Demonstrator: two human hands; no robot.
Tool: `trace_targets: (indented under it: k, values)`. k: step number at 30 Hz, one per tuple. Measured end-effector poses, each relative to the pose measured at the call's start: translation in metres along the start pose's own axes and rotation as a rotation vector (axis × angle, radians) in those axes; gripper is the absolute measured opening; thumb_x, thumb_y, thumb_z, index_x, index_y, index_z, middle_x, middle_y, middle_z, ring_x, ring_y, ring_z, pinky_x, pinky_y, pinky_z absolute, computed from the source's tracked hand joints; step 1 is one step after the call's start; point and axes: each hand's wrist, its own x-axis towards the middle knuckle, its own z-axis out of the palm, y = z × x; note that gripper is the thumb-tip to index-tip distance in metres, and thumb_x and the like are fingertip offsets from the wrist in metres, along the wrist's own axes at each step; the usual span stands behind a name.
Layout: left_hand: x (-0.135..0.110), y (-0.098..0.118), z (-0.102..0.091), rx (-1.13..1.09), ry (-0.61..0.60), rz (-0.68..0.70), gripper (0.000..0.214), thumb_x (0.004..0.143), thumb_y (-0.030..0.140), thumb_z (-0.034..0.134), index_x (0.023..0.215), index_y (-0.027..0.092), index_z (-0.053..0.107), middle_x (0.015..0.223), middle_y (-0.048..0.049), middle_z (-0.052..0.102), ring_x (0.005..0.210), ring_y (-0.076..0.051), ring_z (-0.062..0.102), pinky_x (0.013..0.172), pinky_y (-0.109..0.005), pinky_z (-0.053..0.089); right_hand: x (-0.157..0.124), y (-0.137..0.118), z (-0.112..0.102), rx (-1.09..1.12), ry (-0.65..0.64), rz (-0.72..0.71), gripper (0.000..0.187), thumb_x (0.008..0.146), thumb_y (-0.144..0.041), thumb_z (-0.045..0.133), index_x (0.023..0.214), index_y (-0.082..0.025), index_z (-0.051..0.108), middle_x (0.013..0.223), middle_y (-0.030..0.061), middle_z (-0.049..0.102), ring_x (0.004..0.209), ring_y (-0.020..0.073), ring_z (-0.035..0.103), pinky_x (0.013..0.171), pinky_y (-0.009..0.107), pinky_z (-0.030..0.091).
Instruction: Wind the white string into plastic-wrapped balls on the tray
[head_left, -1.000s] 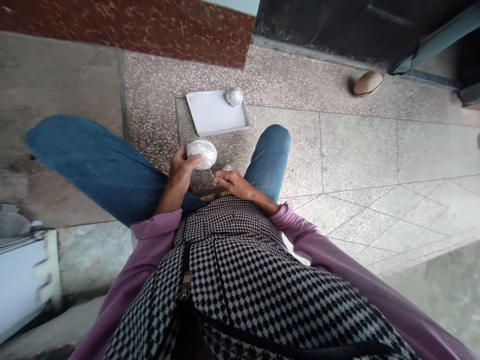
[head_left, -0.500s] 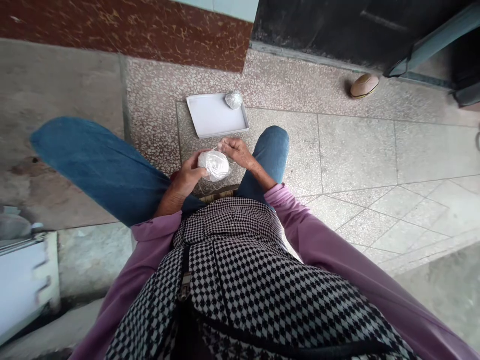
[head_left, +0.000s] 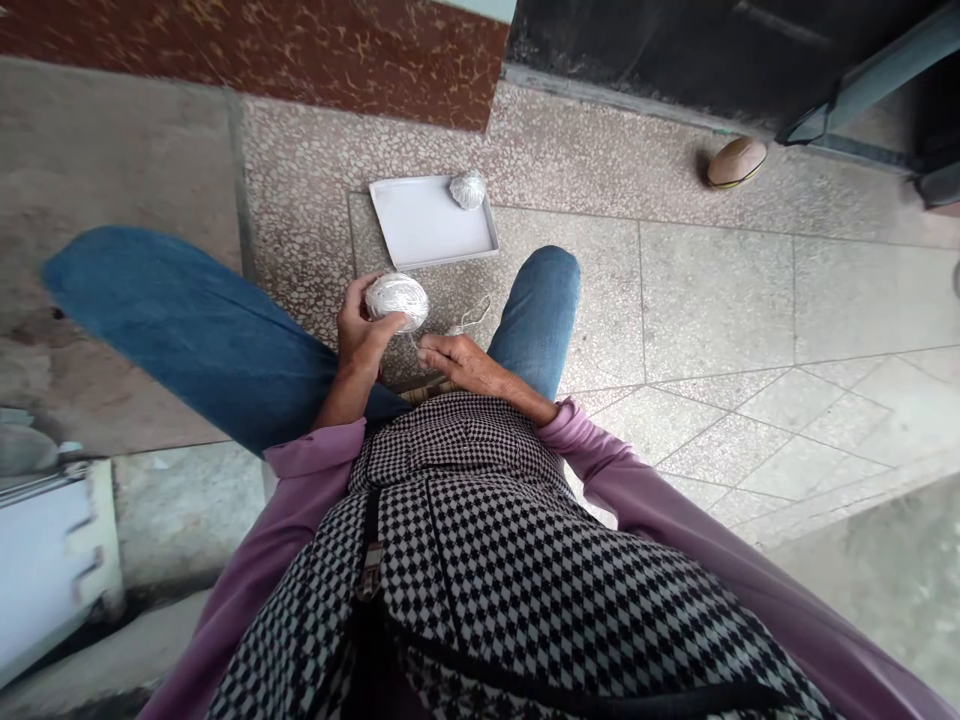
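1. Ball of string (head_left: 397, 298): white, rounded, glossy, wound in overlapping layers.
2. Left hand (head_left: 363, 325) cups it between the knees (head_left: 551, 272), near the tray (head_left: 427, 225).
3. Right hand (head_left: 459, 361) pinches its thin strand (head_left: 413, 341).

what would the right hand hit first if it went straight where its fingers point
The right hand would likely meet the left hand, near the thumb on the white ball, though depth is unclear.
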Motion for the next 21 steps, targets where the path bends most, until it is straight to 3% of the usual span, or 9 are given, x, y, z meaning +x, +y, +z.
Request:
trace_targets:
  k: [2, 4, 9, 14, 18, 21]
  values:
    - [0.002, -0.005, -0.001, 0.137, -0.009, 0.034, 0.081, 0.062, 0.028, 0.105, 0.136, 0.024, 0.073, 0.140, -0.0075, 0.081, 0.134, -0.036, 0.076, 0.131, -0.057, 0.063, 0.005, -0.014, -0.017, -0.019, 0.044, -0.045, 0.067, 0.124, -0.087, 0.076, 0.092, -0.028, 0.069, 0.090, 0.0039, 0.070, 0.091, 0.0274, 0.063, 0.091, 0.041, 0.054]
    - [0.001, -0.007, -0.002, 0.184, -0.096, 0.045, 0.083, 0.061, 0.028, 0.102, 0.138, 0.024, 0.069, 0.137, -0.0079, 0.080, 0.128, -0.036, 0.077, 0.125, -0.058, 0.065, 0.018, -0.022, -0.038, -0.047, 0.122, -0.085, 0.068, 0.124, -0.089, 0.075, 0.093, -0.028, 0.069, 0.088, 0.0025, 0.066, 0.091, 0.0262, 0.060, 0.092, 0.039, 0.053]
    - [-0.007, -0.007, 0.001, 0.026, -0.317, 0.054, 0.085, 0.054, 0.033, 0.104, 0.133, 0.029, 0.073, 0.126, -0.0074, 0.082, 0.122, -0.040, 0.082, 0.113, -0.060, 0.070, 0.056, -0.012, -0.075, -0.041, 0.258, -0.080, 0.074, 0.126, -0.086, 0.081, 0.088, -0.027, 0.058, 0.080, -0.0045, 0.049, 0.087, 0.0186, 0.046, 0.085, 0.033, 0.044]
    - [-0.016, -0.003, 0.005, -0.257, -0.381, -0.100, 0.082, 0.056, 0.045, 0.112, 0.128, 0.030, 0.077, 0.114, -0.0065, 0.083, 0.114, -0.039, 0.086, 0.101, -0.055, 0.075, 0.065, 0.009, -0.056, 0.192, 0.282, 0.097, 0.082, 0.120, -0.091, 0.088, 0.083, -0.029, 0.047, 0.072, -0.0079, 0.042, 0.077, 0.0148, 0.035, 0.071, 0.030, 0.033]
    - [-0.019, 0.013, 0.002, -0.398, -0.365, -0.163, 0.072, 0.066, 0.058, 0.110, 0.124, 0.030, 0.078, 0.124, -0.0129, 0.087, 0.135, -0.047, 0.086, 0.109, -0.062, 0.078, 0.065, 0.019, -0.029, 0.302, 0.319, 0.142, 0.084, 0.113, -0.093, 0.093, 0.084, -0.030, 0.044, 0.071, -0.0075, 0.038, 0.071, 0.0167, 0.035, 0.066, 0.031, 0.028]
    - [-0.017, 0.026, -0.004, -0.404, -0.290, -0.152, 0.069, 0.076, 0.074, 0.102, 0.125, 0.032, 0.078, 0.128, -0.0155, 0.089, 0.148, -0.051, 0.081, 0.114, -0.069, 0.077, 0.062, 0.022, -0.014, 0.252, 0.293, 0.102, 0.080, 0.117, -0.088, 0.090, 0.083, -0.030, 0.048, 0.071, -0.0065, 0.040, 0.074, 0.0183, 0.039, 0.069, 0.032, 0.031]
